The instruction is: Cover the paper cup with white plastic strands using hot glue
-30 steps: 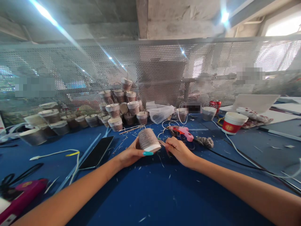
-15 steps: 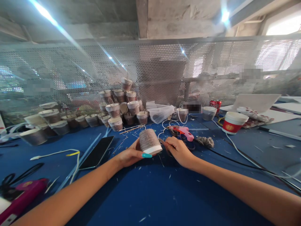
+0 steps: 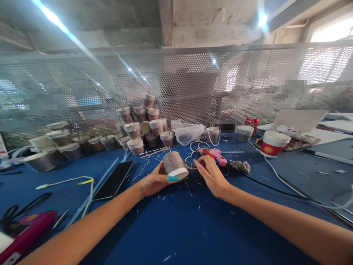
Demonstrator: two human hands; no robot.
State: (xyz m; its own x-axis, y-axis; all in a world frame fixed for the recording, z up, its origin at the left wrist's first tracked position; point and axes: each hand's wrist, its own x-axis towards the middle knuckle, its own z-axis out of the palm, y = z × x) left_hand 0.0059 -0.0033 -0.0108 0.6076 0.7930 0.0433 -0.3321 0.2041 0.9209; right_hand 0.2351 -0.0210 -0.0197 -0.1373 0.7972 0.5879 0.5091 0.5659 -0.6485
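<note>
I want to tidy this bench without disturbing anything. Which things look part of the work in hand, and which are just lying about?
Probably in use:
- wrapped cup, held in the left hand
- pink tool, beside the right hand
- grey yarn bundle, nearby

Probably just lying about:
- black phone
- red cans
- folded white sheet

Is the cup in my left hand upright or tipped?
Tipped: the cup leans, its white rim facing down and right.

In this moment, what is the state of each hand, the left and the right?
Left hand: closed on the cup.
Right hand: beside the pink glue gun; whether it holds anything cannot be told.
</note>
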